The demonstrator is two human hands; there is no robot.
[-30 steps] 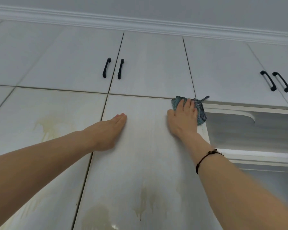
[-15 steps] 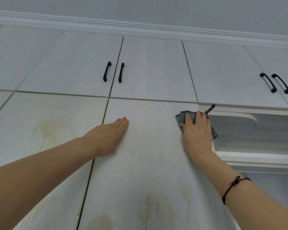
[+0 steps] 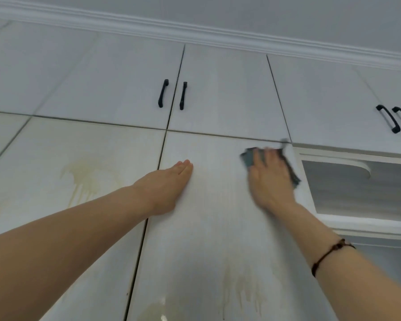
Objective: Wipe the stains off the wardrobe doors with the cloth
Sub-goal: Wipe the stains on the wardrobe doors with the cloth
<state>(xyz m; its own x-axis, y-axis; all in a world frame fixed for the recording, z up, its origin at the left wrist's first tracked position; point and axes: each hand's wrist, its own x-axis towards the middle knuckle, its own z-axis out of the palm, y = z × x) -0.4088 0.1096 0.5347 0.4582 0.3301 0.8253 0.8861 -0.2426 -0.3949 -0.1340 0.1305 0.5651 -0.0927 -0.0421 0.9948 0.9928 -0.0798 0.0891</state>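
cloth up in the door's top right corner

my right hand (image 3: pixel 270 179) lies flat on the blue-green cloth (image 3: pixel 248 158), fingers stretched out, pressing it against the wardrobe door (image 3: pixel 208 228) near its upper right corner; both are blurred. the cloth pokes out past my fingertips and along the right side of my hand. my left hand (image 3: pixel 167 186) rests open on the same door, palm down, fingers straight and together, by its left edge. yellowish stains (image 3: pixel 243 286) run down the door below my hands, and another stain (image 3: pixel 83 177) marks the door to the left. a dark cord bracelet (image 3: pixel 329 253) circles my right wrist.
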